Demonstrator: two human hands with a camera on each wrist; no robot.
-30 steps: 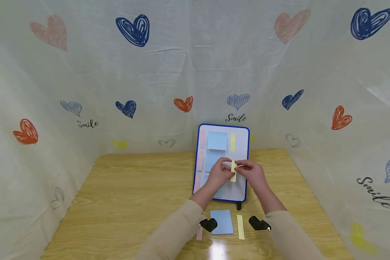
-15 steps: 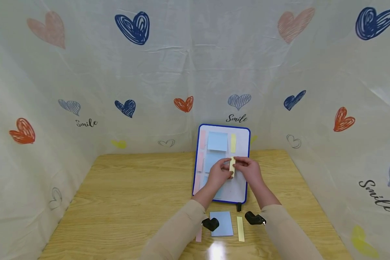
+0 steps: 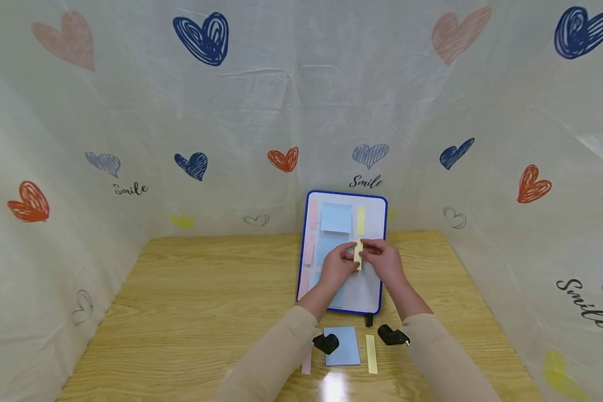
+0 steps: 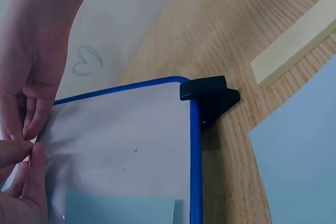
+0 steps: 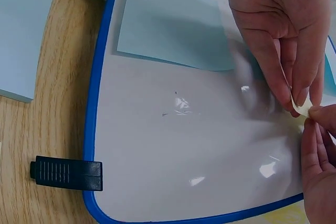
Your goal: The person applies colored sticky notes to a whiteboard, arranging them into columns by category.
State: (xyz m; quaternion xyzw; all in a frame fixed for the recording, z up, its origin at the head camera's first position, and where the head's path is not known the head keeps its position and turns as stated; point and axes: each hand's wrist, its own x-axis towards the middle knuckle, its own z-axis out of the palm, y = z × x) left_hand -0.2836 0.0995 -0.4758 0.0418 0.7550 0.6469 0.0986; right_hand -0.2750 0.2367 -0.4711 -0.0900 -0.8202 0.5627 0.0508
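A narrow yellow sticky note [image 3: 358, 255] is held upright over the right half of a blue-framed whiteboard [image 3: 365, 295]. My left hand [image 3: 338, 267] pinches its left side between thumb and fingertips. From the other side my right hand [image 3: 387, 262] pinches it near the top edge. The right wrist view has the strip [image 5: 302, 109] slightly bent between both hands' fingertips, close over the board. Another yellow strip [image 3: 360, 221] is stuck above it. Large blue notes [image 3: 336, 218] run down the middle, the lowest partly behind my left hand, and pink strips [image 3: 314, 215] line the left edge.
On the wooden table [image 3: 221, 301] before the board lie a blue note pad [image 3: 349, 352], a yellow strip pad [image 3: 372, 354] and a pink strip pad [image 3: 306, 365] partly under my left sleeve. A black foot [image 3: 369, 320] clips the board's lower edge. A heart-print sheet [image 3: 241, 111] hangs behind.
Both hands have shifted slightly up and left with the yellow sticky note, staying over the board. The grip of each hand looks the same.
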